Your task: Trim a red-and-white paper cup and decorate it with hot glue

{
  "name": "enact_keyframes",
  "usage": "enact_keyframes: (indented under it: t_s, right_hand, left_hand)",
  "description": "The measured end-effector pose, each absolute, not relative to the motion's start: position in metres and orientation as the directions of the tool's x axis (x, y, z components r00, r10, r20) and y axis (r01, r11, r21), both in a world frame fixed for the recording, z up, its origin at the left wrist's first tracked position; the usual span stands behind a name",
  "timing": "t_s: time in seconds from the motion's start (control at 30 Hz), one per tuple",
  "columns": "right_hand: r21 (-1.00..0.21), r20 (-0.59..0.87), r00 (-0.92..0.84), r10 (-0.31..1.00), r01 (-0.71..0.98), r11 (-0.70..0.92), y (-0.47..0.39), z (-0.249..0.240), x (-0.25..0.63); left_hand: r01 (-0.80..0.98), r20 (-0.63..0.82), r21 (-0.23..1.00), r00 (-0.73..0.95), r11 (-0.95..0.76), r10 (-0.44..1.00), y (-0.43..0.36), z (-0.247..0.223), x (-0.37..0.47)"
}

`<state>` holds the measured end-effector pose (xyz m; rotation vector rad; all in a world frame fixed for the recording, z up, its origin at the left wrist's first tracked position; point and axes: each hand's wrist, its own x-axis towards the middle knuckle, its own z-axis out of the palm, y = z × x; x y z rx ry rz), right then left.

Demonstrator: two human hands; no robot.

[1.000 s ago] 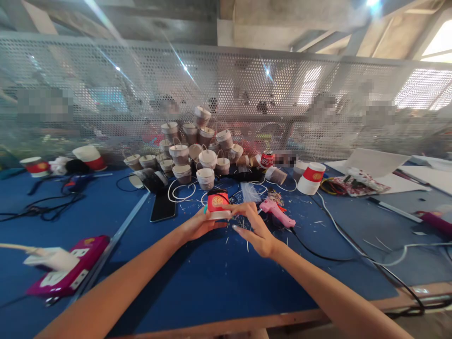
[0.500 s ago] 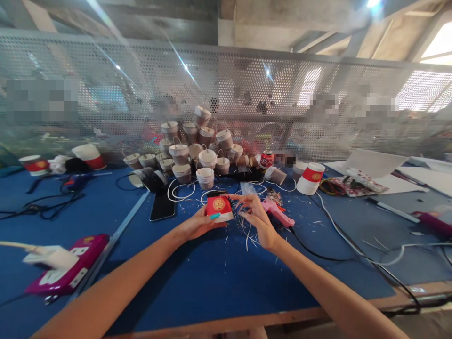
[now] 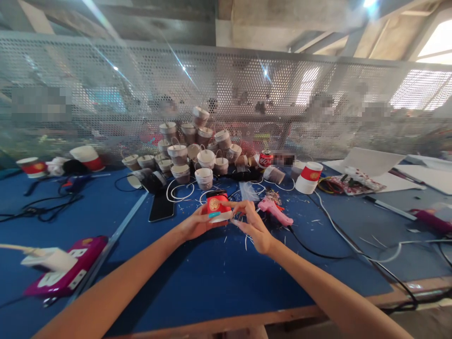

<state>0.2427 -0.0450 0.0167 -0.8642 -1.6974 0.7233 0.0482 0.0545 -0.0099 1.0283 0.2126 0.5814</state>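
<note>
The left hand (image 3: pixel 196 223) grips the red paper cup (image 3: pixel 216 206), steadying it just left of the pink glue gun (image 3: pixel 275 212); right hand (image 3: pixel 252 226) fingertips pinch its rim.

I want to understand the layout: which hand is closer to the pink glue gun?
Right. The right hand is just beside the pink glue gun, not touching it; the left hand is farther, holding the red cup.

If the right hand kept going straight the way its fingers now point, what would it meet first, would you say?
The right hand points up and left, with its fingertips already at the red and white cup that the left hand holds. It would press into that cup first; depth is hard to judge.
</note>
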Motion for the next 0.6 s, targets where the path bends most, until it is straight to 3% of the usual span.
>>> enact_keyframes:
  t_s: [0.2, 0.43, 0.6]
  right_hand:
    - [-0.835, 0.464, -0.272, 0.843, 0.182, 0.519, -0.043, 0.016, 0.239]
    - [-0.878, 0.474, -0.095, 0.875, -0.124, 0.462, -0.03, 0.011, 0.244]
    - [-0.869, 0.462, 0.046, 0.886, -0.179, 0.462, -0.022, 0.004, 0.25]
  left_hand:
    - [-0.273, 0.024, 0.9, 0.811, 0.341, 0.585, 0.053, -0.008, 0.05]
    - [-0.308, 0.053, 0.87, 0.834, 0.385, 0.549, 0.051, -0.004, 0.048]
    - [-0.32, 0.073, 0.867, 0.839, 0.381, 0.54, 0.051, -0.002, 0.047]
